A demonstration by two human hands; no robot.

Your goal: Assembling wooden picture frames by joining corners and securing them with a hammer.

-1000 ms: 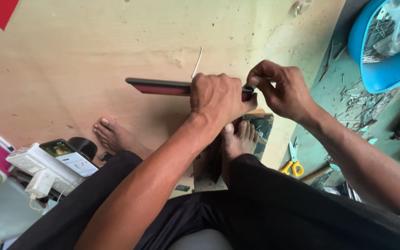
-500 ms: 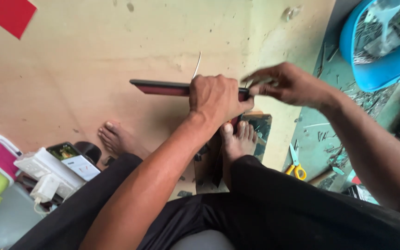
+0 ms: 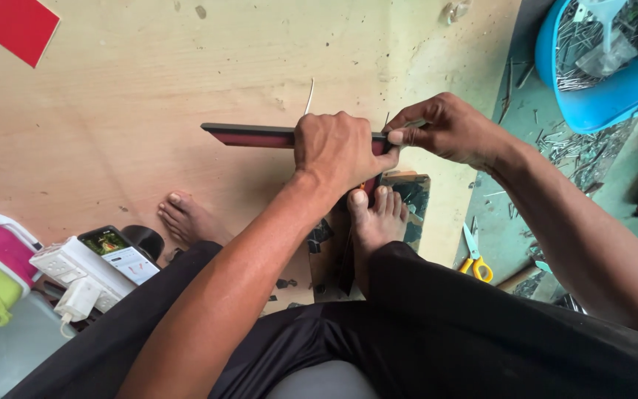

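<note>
Fingers of the left hand [image 3: 337,151] are clenched over the top of a long flat strip [image 3: 249,136], dark on its upper edge and red on its face, held edge-up over the plywood floor [image 3: 149,89]. Fingers of the right hand [image 3: 448,129] are pinched together at the strip's right end, thumb tip against its end face; whether they hold something small there cannot be told.

Change from half a second ago: the right hand, then lifted and blurred above the strip's end, has come down onto it. Left hand unchanged in its grasp.

Count: one strip, two hands, two bare feet. Right foot [image 3: 374,218] lies directly below the strip, toes resting on a dark board [image 3: 407,193]; left foot [image 3: 190,220] is well apart to the left. One pair of yellow-handled scissors [image 3: 474,258] on the green floor at right. One blue basin [image 3: 607,89] holding metal scraps, upper right. One phone [image 3: 118,253] on a white power strip [image 3: 64,266], lower left.

Pose: left forearm runs up from the lap, knuckles upward. Right forearm enters from the right, wrist bent inward.
</note>
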